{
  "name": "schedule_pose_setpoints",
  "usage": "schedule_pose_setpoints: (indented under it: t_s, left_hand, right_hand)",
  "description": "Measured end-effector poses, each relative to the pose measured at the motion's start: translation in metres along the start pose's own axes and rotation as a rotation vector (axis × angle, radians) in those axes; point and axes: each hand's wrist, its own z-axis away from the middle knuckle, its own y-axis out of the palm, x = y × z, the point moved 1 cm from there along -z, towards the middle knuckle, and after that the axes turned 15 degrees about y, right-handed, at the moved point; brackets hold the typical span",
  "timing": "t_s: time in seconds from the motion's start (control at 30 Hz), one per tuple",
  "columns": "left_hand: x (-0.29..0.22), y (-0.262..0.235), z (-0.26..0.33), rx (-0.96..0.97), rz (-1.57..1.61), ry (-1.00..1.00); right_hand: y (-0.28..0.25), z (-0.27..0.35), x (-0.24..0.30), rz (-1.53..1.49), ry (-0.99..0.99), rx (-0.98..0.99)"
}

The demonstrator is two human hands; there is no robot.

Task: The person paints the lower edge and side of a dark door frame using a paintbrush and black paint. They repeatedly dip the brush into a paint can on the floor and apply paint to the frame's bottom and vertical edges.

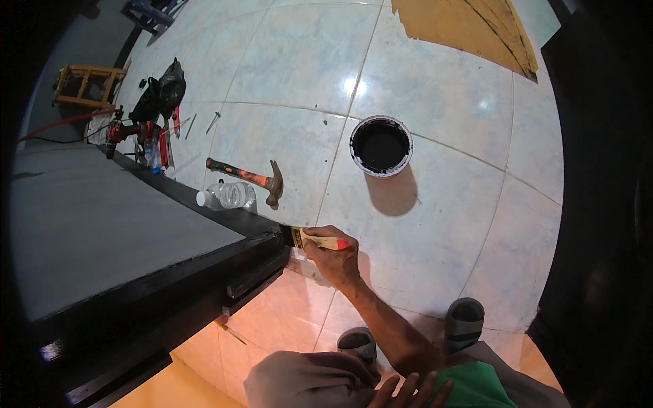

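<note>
Painting the black edge of the grey panel [115,224] goes best, I judge, with the bristles laid flat to the corner and drawn along the frame in long, even pulls, so no black strays onto the grey face or drips to the tiled floor [449,224]. The paintbrush [314,239] sits at the panel's near corner, its dark bristle end touching the black frame [204,272] and its pale handle with a red tip pointing away to the right. The right hand [331,255] is closed around that handle — fingers wrapped over it, thumb side toward the ferrule — with the wrist bent slightly and the forearm reaching up from the lower edge of the view, nearly straight. The left hand [408,393] rests low by the knee, fingers spread loosely against the trousers and a green cloth, holding nothing. A round tin of black paint [381,145] stands open on the floor, well apart from the brush, so a reload means a reach across the tile; wiping the bristles on its rim would likely keep runs down. A hammer [248,180] and a clear plastic bottle [228,196] lie just beyond the panel's far edge — out of the stroke's path.
</note>
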Motion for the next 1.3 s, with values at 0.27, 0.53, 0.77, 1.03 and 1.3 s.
schedule_pose_setpoints:
  t_s: [0.27, 0.53, 0.77, 1.03, 1.3]
  left_hand:
    - [0.000, -0.002, -0.002, -0.009, -0.006, -0.022]
    - [-0.004, 0.001, 0.024, -0.085, -0.035, 0.016]
    - [-0.017, -0.001, 0.052, -0.177, -0.011, 0.116]
    - [-0.020, -0.008, 0.076, -0.210, -0.019, 0.131]
    - [-0.022, -0.002, 0.096, -0.138, 0.008, 0.125]
  right_hand:
    - [0.012, 0.015, 0.013, -0.195, 0.293, -0.040]
    - [0.023, 0.044, 0.056, 0.031, 0.103, -0.037]
    - [-0.080, 0.029, 0.221, 0.591, -0.488, -0.579]
    - [-0.091, -0.046, 0.221, 0.848, -0.580, -0.512]
    - [-0.087, -0.029, 0.229, 0.743, -0.480, -0.556]
